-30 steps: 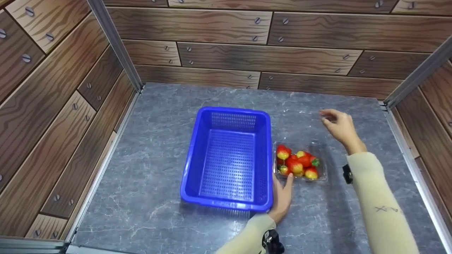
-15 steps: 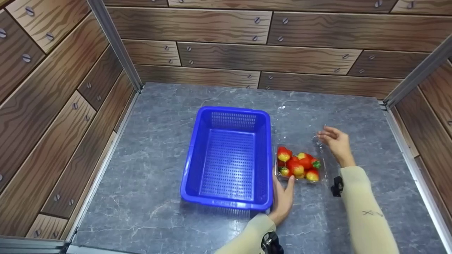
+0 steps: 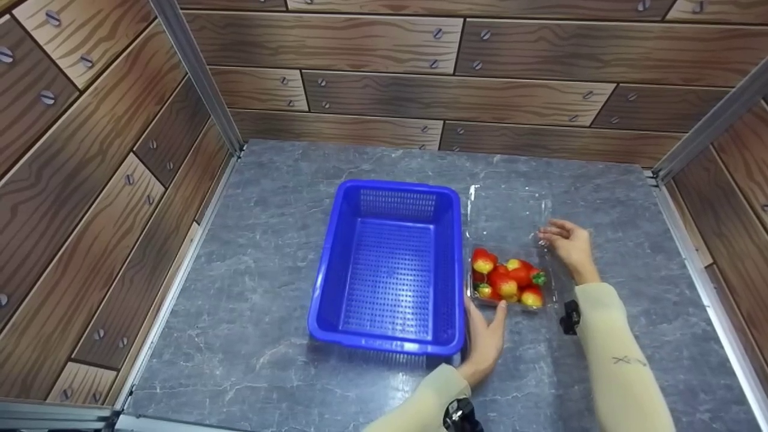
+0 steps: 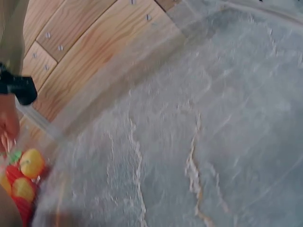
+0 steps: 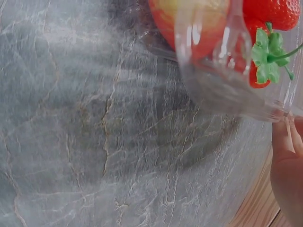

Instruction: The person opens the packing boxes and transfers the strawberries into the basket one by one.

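A clear plastic clamshell [image 3: 549, 294] holding several red and yellow strawberries [image 3: 507, 279] sits just right of a blue perforated basket [image 3: 396, 187]. Its lid [image 3: 510, 207] lies folded back flat on the table behind it. My left hand [image 3: 485, 327] rests with straight fingers against the clamshell's front left corner, beside the basket. My right hand [image 3: 561, 237] hovers at the back right corner, relaxed fingers touching the rim by the hinge. The right wrist view shows the clamshell [image 5: 227, 90], strawberries [image 5: 265, 14] and my fingertips [image 5: 289, 161] at its edge. The left wrist view catches strawberries [image 4: 23, 175] at lower left.
The grey marble-look table [image 3: 270, 252] is boxed in by wood-print walls [image 3: 420, 90] on three sides, with metal corner rails [image 3: 198, 78]. The basket holds nothing. Bare table surface lies left of the basket and along the back.
My right hand came down and nearer from the raised lid's height to the clamshell's back right corner. The lid now lies open and flat. The left hand barely moved.
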The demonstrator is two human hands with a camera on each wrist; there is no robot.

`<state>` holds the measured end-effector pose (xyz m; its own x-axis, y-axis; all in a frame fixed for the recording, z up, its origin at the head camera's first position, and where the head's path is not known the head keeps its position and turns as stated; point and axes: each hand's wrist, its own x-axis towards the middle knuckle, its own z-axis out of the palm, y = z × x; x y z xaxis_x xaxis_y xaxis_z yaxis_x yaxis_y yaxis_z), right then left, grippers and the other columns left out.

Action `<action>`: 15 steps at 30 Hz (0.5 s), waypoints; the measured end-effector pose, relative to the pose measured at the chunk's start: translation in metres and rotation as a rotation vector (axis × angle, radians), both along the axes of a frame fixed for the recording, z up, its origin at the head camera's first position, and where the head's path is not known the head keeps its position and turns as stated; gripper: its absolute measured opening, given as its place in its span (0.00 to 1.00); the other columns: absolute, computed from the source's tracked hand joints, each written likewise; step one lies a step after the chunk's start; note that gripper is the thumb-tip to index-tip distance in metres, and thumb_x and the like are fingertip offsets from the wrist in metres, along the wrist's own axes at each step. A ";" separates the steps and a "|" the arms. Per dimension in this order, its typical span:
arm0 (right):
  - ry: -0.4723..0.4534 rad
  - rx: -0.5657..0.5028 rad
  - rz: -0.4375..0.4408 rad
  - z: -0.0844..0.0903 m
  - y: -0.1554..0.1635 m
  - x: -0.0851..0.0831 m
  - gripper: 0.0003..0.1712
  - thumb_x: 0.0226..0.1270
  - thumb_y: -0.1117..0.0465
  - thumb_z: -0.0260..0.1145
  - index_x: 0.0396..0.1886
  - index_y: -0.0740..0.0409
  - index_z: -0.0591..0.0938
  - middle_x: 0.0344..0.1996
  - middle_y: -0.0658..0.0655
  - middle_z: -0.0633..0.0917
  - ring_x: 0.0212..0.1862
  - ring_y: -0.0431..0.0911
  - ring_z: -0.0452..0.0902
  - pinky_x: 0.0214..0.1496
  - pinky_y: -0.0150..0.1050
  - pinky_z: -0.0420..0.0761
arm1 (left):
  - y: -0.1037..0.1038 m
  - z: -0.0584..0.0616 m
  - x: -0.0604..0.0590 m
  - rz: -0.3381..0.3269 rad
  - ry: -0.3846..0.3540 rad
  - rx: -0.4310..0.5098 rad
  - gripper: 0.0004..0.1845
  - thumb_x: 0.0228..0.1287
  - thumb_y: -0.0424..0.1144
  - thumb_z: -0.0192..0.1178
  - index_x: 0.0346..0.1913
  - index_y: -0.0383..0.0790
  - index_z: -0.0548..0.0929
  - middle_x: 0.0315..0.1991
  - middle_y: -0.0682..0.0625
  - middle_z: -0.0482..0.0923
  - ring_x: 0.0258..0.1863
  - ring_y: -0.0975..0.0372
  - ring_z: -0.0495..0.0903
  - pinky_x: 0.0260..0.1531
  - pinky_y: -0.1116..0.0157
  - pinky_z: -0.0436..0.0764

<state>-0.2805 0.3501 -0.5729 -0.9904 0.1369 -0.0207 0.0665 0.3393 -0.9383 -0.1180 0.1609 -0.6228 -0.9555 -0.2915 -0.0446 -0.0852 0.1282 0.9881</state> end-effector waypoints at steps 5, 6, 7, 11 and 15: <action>-0.043 0.056 -0.003 0.000 0.002 0.002 0.25 0.70 0.75 0.55 0.63 0.84 0.67 0.54 0.83 0.75 0.31 0.26 0.77 0.36 0.22 0.79 | -0.001 0.009 0.014 -0.086 0.004 0.099 0.52 0.69 0.48 0.60 0.78 0.31 0.36 0.79 0.37 0.34 0.78 0.49 0.37 0.73 0.49 0.40; -0.052 0.069 -0.001 0.001 0.002 0.002 0.25 0.70 0.75 0.54 0.64 0.84 0.67 0.54 0.84 0.74 0.31 0.26 0.76 0.36 0.21 0.79 | -0.003 0.011 0.018 -0.109 -0.010 0.104 0.53 0.68 0.49 0.61 0.78 0.32 0.35 0.79 0.37 0.33 0.78 0.49 0.36 0.73 0.49 0.39; -0.061 0.076 0.003 0.001 0.002 0.003 0.25 0.70 0.75 0.53 0.64 0.83 0.67 0.55 0.84 0.74 0.31 0.26 0.76 0.36 0.21 0.78 | -0.005 0.014 0.022 -0.131 -0.024 0.102 0.53 0.68 0.48 0.61 0.78 0.32 0.35 0.79 0.38 0.32 0.78 0.49 0.35 0.73 0.49 0.39; -0.089 0.052 0.026 0.001 0.002 0.007 0.26 0.72 0.75 0.51 0.66 0.83 0.63 0.56 0.84 0.73 0.33 0.27 0.77 0.40 0.23 0.80 | -0.018 0.025 0.036 -0.236 -0.099 0.080 0.56 0.62 0.46 0.65 0.77 0.30 0.35 0.79 0.36 0.32 0.78 0.48 0.35 0.73 0.50 0.40; -0.115 0.022 0.052 0.002 0.002 0.011 0.27 0.75 0.72 0.49 0.69 0.82 0.60 0.58 0.83 0.72 0.37 0.28 0.80 0.45 0.25 0.81 | -0.037 0.041 0.050 -0.423 -0.149 0.032 0.53 0.59 0.42 0.65 0.76 0.26 0.43 0.78 0.33 0.41 0.77 0.47 0.43 0.74 0.51 0.46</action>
<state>-0.2695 0.3524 -0.5710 -0.9873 0.0875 -0.1325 0.1556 0.3654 -0.9178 -0.0676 0.1234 -0.5819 -0.9727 0.1274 -0.1938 -0.1739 0.1521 0.9729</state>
